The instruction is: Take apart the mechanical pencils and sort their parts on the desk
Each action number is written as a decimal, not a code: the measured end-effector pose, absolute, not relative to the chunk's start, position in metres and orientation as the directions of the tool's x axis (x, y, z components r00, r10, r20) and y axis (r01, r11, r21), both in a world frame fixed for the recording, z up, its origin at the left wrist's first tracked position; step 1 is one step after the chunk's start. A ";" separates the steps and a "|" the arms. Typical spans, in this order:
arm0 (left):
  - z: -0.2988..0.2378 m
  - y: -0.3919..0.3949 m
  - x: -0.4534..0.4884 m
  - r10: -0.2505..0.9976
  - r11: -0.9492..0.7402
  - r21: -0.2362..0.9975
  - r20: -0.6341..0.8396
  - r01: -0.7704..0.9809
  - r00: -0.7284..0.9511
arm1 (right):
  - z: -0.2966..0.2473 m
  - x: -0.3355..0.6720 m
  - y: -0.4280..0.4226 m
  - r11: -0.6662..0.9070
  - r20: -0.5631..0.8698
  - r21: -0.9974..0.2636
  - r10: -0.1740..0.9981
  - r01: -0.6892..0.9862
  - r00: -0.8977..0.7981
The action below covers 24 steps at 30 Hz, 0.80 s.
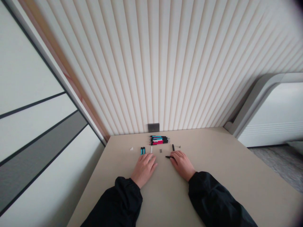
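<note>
My left hand [143, 169] lies on the table, fingers extended, just in front of short blue-and-black barrel pieces [143, 150] and thin whitish tubes [151, 149]. Nothing shows in its fingers. With thumb and fingers together, my right hand [182, 163] holds a small black pen part [168, 157], whose end pokes out to the left. Another black pen part [173, 147] lies just beyond those fingers, beside tiny metallic pieces [179, 146]. Small dark springs [160, 151] rest between the hands. Several pens [159, 140], blue, black and pink-red, lie stacked sideways farther back.
Small white pieces [131, 148] lie at the left of the beige table [165, 201]. A dark wall socket [153, 127] sits at its back edge against the ribbed wall [156, 63]. A cabinet [35, 132] stands left; a pale headboard-like panel [272, 113] stands right.
</note>
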State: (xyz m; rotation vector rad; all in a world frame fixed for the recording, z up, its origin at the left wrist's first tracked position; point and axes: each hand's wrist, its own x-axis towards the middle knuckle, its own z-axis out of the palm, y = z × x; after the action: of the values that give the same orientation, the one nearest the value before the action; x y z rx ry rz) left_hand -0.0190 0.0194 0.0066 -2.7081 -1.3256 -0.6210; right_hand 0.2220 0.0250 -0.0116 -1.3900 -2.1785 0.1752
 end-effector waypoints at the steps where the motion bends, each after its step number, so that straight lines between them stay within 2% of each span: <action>1: 0.007 0.020 -0.014 0.739 -0.634 0.120 0.384 0.764 0.553 | -0.012 0.222 0.025 0.458 0.374 -0.391 0.872 0.798 -0.317; 9: 0.001 0.026 0.021 0.719 -0.649 0.130 0.426 0.750 0.549 | -0.013 0.221 0.029 0.410 0.403 -0.317 0.875 0.855 -0.269; 14: -0.003 0.027 0.023 0.744 -0.626 0.122 0.388 0.770 0.544 | -0.013 0.219 0.031 0.367 0.388 -0.288 0.889 0.884 -0.243; 19: -0.004 0.027 0.023 0.746 -0.624 0.103 0.373 0.774 0.552 | -0.016 0.219 0.033 0.358 0.399 -0.301 0.889 0.884 -0.224; 24: -0.005 0.028 0.023 0.745 -0.627 0.116 0.379 0.770 0.549 | -0.020 0.221 0.035 0.420 0.432 -0.357 0.866 0.834 -0.252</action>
State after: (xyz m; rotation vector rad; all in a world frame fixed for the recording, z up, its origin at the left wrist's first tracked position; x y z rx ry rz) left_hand 0.0233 0.0280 -0.0046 -2.7079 -1.3262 -0.6154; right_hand 0.2211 0.0346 -0.0201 -1.4330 -2.1077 0.0730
